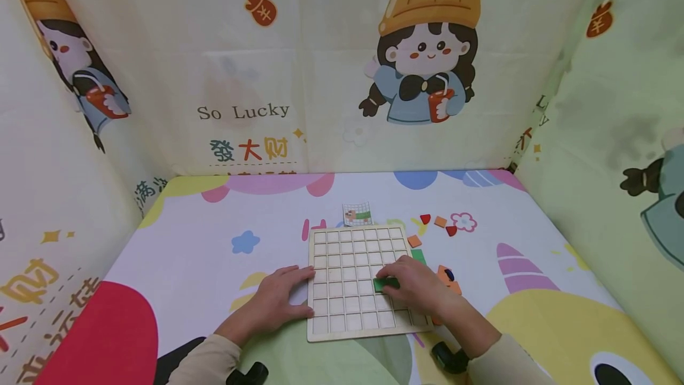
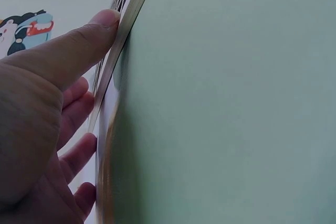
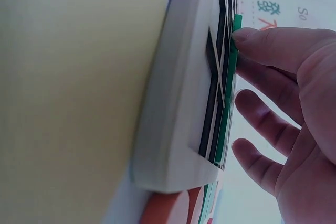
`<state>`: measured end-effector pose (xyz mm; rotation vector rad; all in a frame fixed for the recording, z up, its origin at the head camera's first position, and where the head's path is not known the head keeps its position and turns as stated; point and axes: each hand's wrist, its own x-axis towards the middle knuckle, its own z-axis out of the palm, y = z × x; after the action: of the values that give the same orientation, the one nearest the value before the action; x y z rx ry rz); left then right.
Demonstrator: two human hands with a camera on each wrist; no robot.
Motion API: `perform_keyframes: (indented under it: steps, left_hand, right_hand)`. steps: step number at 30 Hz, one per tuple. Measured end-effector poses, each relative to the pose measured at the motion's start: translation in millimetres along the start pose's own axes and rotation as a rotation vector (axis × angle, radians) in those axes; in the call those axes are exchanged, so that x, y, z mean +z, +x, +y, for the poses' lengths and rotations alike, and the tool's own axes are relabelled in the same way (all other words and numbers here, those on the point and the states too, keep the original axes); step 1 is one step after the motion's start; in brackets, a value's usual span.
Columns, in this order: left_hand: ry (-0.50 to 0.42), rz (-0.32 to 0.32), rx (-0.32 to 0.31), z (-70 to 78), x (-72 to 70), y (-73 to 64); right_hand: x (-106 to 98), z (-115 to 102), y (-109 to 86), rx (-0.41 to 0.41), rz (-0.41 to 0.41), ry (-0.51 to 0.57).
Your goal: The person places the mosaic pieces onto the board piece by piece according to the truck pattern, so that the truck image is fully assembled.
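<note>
A pale wooden board with a square grid (image 1: 342, 290) lies on the table in front of me. My left hand (image 1: 275, 296) rests against its left edge, fingers extended; in the left wrist view the thumb (image 2: 79, 51) touches the rim. Over the right half of the grid, my right hand (image 1: 419, 284) pinches a flat green piece (image 1: 386, 284) between thumb and forefinger. The right wrist view has the green piece (image 3: 234, 61) low against the grid, with the other fingers held apart. The palm and wrist hide part of the board's right side.
Beyond the board lies a small picture card (image 1: 357, 214). To its right are an orange square (image 1: 414, 241), another green piece (image 1: 418, 255), red pieces (image 1: 425, 218) and an orange piece with a dark spot (image 1: 449, 278). A patterned cloth wall (image 1: 320, 76) stands behind the table.
</note>
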<state>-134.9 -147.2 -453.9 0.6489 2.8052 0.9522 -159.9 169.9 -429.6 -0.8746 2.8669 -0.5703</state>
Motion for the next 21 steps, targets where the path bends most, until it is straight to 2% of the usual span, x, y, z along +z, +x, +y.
perform_keyframes:
  steps: [9, 21]
  left_hand:
    - [0.001, -0.003, 0.000, -0.1, -0.3, 0.4]
    - [0.001, -0.001, 0.007, -0.7, -0.1, 0.1]
  right_hand:
    - [-1.5, 1.3, -1.4, -0.032, 0.004, 0.007]
    - [-2.3, 0.6, -0.2, -0.022, -0.008, 0.019]
